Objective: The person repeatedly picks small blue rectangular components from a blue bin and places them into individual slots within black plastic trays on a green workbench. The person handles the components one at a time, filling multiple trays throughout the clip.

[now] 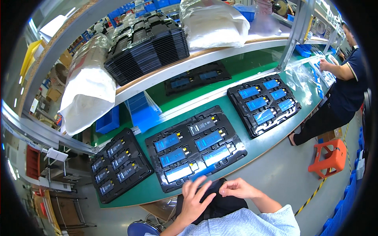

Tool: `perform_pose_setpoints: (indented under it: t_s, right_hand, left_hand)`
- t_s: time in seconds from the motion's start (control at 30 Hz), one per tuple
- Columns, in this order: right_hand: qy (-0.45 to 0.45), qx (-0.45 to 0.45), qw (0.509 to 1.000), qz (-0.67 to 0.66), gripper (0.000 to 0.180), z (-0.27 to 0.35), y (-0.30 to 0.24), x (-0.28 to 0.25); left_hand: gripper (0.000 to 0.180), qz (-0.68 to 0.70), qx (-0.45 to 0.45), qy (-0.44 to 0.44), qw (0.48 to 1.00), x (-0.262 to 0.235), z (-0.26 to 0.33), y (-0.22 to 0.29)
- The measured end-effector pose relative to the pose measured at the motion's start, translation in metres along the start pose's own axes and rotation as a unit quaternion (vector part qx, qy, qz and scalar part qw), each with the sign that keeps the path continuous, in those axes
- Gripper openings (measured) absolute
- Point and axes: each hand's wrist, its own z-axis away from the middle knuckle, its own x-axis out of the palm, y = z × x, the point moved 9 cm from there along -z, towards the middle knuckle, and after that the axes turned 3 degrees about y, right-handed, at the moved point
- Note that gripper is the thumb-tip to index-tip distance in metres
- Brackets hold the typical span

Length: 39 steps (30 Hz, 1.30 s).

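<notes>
My left hand point(194, 201) is raised at the table's front edge, fingers spread. A strip of blue film point(204, 173) lies by its fingertips at the near edge of the middle black tray point(161, 183); whether they touch I cannot tell. My right hand point(238, 188) hovers beside it over my lap, thumb and fingers pinched together; anything between them is too small to make out. The middle tray holds several flat battery-like modules, most covered in blue film, such as the blue module point(173, 157). One dark module point(202, 126) at its far side shows no blue film.
At left, another black tray point(147, 171) holds dark modules; at right, a third tray point(252, 131) holds blue-covered ones. Stacked black trays point(147, 51) and plastic bags point(212, 23) crowd the shelf above. A co-worker point(346, 82) stands at far right, near an orange stool point(327, 157).
</notes>
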Motion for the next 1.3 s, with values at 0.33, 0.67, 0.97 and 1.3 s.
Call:
perform_pose_setpoints:
  t_s: [0.33,0.67,0.97,1.3]
  right_hand:
    - [0.317,-0.264,0.886,0.21,0.025,0.02,-0.055,-0.03]
    - [0.081,-0.16,0.961,0.211,0.015,0.008,-0.047,0.007]
    - [-0.201,0.116,0.971,-0.062,0.02,0.022,0.015,0.049]
    - [-0.057,-0.139,0.969,0.195,0.023,0.012,-0.044,0.038]
  left_hand:
    - [0.031,0.301,-0.095,0.028,0.949,0.024,0.016,-0.039]
    - [0.037,0.245,-0.097,0.021,0.964,-0.004,0.003,-0.01]
    - [0.032,0.449,-0.059,-0.272,0.849,0.037,0.021,0.001]
    - [0.012,0.421,-0.109,-0.222,0.873,0.041,0.024,-0.028]
